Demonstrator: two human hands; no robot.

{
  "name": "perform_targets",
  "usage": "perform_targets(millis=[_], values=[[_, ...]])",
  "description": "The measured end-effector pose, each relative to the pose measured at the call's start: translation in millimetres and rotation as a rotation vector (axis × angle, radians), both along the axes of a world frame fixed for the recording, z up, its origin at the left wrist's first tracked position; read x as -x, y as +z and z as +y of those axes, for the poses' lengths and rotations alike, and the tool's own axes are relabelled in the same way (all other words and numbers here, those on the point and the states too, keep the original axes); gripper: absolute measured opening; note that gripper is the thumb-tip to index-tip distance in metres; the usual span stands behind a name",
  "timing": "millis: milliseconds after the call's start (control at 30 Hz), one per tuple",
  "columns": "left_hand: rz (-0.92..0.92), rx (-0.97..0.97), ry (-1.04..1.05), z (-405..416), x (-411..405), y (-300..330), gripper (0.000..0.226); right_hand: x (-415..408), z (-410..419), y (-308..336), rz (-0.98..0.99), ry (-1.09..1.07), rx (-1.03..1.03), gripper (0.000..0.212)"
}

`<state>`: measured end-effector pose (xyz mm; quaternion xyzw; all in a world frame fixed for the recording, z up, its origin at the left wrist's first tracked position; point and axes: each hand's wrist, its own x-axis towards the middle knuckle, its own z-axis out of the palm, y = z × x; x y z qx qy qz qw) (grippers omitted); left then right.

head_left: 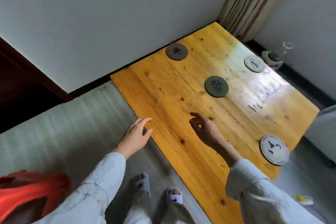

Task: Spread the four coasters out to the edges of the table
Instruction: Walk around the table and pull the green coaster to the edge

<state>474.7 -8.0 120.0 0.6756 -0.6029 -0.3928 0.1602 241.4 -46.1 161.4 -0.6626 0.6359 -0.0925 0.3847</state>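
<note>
Left hand (135, 137) splayed; right hand (204, 129) seemingly loosely curled, empty.

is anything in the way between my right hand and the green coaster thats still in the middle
Nothing visible. Only bare wood of the table lies between the right hand and the green coaster. The other three coasters sit off toward the edges, clear of that path.

Table: yellow rectangular wooden table (174, 107)
On it: brown round coaster (176, 51), green round coaster (216, 86), two white round coasters (254, 63) (274, 149), all beyond both empty hands
</note>
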Motion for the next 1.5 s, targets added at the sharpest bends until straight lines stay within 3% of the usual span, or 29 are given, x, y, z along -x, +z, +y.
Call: perform_targets(millis=[267,567,700,867,967,1233,1500], values=[[-0.127,-0.036,-0.172,-85,11,-45,0.050,22,-70,-38,0.143,-0.097,0.051,0.039],[-0.585,-0.145,-0.474,-172,56,-120,0.114,66,-169,-121,0.360,-0.137,0.059,0.053],[-0.643,-0.244,-0.454,-187,64,-138,0.125,93,-213,-141,0.419,-0.139,0.092,0.063],[-0.634,-0.264,-0.425,-188,65,-140,0.127,102,-258,-160,0.395,-0.413,0.059,0.068],[-0.627,-0.253,-0.414,-186,64,-139,0.127,91,-257,-174,0.424,-0.457,0.064,0.069],[-0.619,-0.239,-0.419,-186,63,-140,0.129,62,-198,-186,0.379,-0.163,0.240,0.067],[-0.591,-0.253,-0.394,-187,65,-135,0.128,36,-122,-180,0.310,0.218,0.234,0.064]])
